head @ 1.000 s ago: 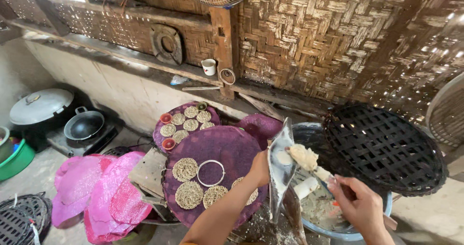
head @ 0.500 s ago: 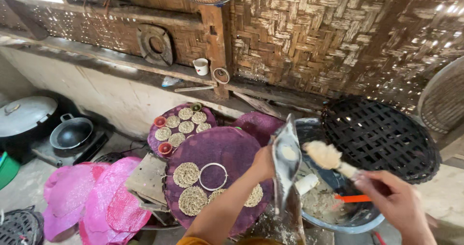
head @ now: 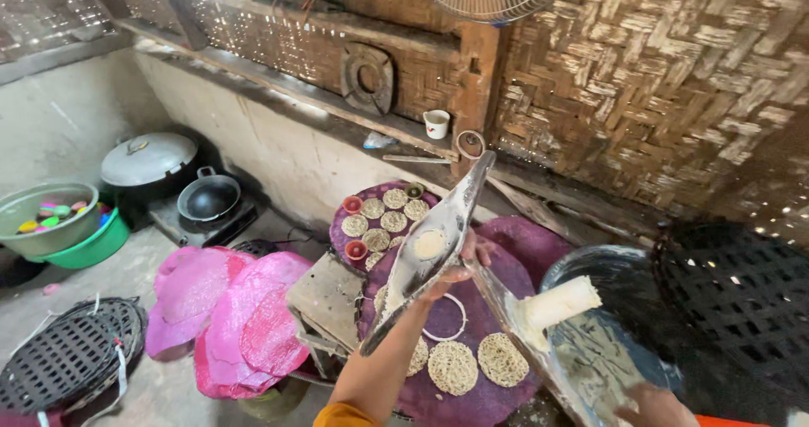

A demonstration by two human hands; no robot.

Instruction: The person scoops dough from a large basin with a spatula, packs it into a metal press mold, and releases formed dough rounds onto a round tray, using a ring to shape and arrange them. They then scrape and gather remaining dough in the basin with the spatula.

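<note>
Left hand [head: 459, 263], frame centre, fingers wrapped shut around the lower third of a long silvery leaf-shaped metal sheet [head: 430, 254]. Sheet's long axis runs diagonally: lower tip down-left near the forearm, upper tip up-right toward the wooden ledge [head: 337, 115]. A pale round dab of batter [head: 429, 244] sits on the sheet's face, just above the gripping fingers.

Right hand [head: 653, 406] is at the bottom right edge, mostly cut off; can't tell how far its fingers are closed or what they hold. A white batter-coated cylindrical stick [head: 552, 305] pokes up-right just above it, over the blue-rimmed basin of pale batter [head: 602, 359]. Stick lies right of the sheet, apart from it, with the left hand the nearer of the two to the dab.

Below the sheet: dark purple round woven tray [head: 493, 397] with lacy tan discs [head: 452, 366] and a thin white ring [head: 444, 317]. A second purple tray [head: 341, 225] behind it, upper centre, carries more discs plus small red cups [head: 353, 204].

Packaging/labels: none legible. Small white cup [head: 436, 123] on the ledge; green plastic bowl with coloured bits [head: 50, 225] at left edge; lidded dark pot [head: 147, 161] and black wok [head: 209, 198] left; pink mesh sheets [head: 227, 309] lower left; black lattice baskets at lower left [head: 72, 355] and right [head: 742, 300].
</note>
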